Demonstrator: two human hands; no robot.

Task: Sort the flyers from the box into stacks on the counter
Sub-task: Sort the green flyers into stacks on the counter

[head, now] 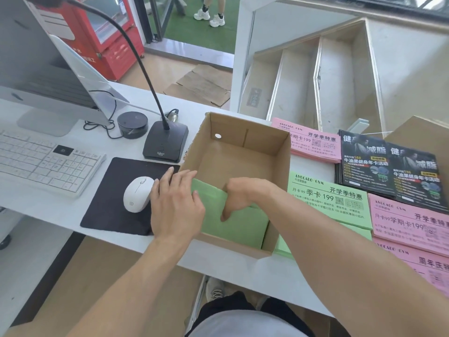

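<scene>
At the frame's centre, the box [239,152] is showing matt brown corrugated cardboard, the green flyers [237,222] inside are looking like smooth matt paper, and the black flyers [388,171] at right are perhaps reading glossy.

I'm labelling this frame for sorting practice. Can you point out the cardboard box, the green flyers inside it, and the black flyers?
cardboard box [264,139], head view, inner far wall.
green flyers [235,227], head view, blank top sheet.
black flyers [364,166], head view, left flyer's front.
</scene>
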